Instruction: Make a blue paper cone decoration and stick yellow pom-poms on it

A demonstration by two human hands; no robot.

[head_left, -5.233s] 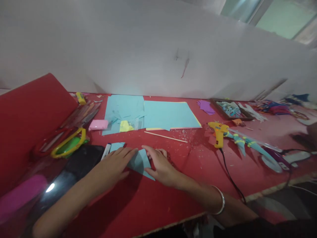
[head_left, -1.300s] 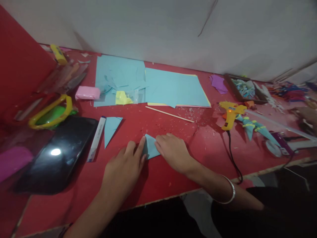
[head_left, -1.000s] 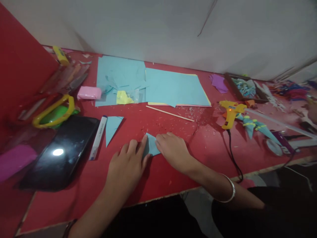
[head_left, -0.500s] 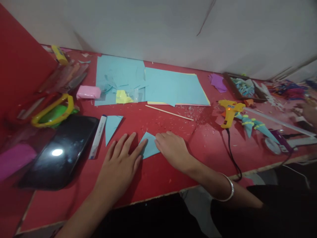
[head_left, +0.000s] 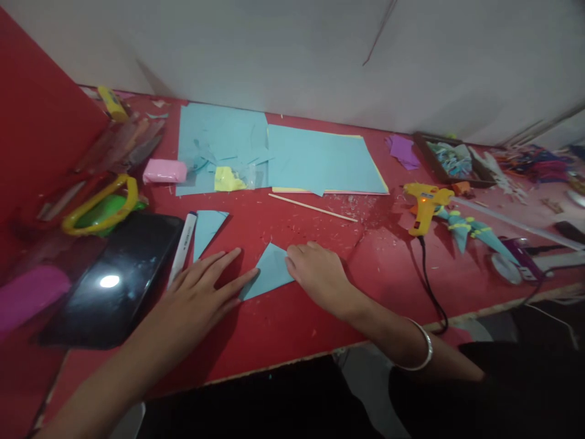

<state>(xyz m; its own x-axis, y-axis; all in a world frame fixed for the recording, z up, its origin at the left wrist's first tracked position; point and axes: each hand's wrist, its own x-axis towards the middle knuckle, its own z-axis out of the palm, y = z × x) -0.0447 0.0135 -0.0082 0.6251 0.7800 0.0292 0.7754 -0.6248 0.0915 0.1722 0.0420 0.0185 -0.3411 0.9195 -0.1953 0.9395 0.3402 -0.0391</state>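
A small light blue paper piece [head_left: 272, 272] lies flat on the red table [head_left: 292, 332] between my hands. My left hand [head_left: 203, 292] is spread, its fingertips at the paper's left and lower-left edge. On the paper's right edge rests my right hand [head_left: 319, 274], fingers bent together and closed over the corner; whether they grip it is hard to see. A second blue triangle [head_left: 208, 230] lies above my left hand, beside a white marker [head_left: 183, 244] that the hand partly covers.
Large blue sheets [head_left: 324, 158] lie at the back with a thin stick [head_left: 313, 207] before them. A yellow glue gun [head_left: 425, 204] with a black cord stands right. At left are a dark glossy case [head_left: 114, 286] and yellow-handled scissors [head_left: 100, 210].
My left hand has slid left and down, off most of the small paper, uncovering its lower-left part and covering the marker's lower end. My right hand has stayed in place.
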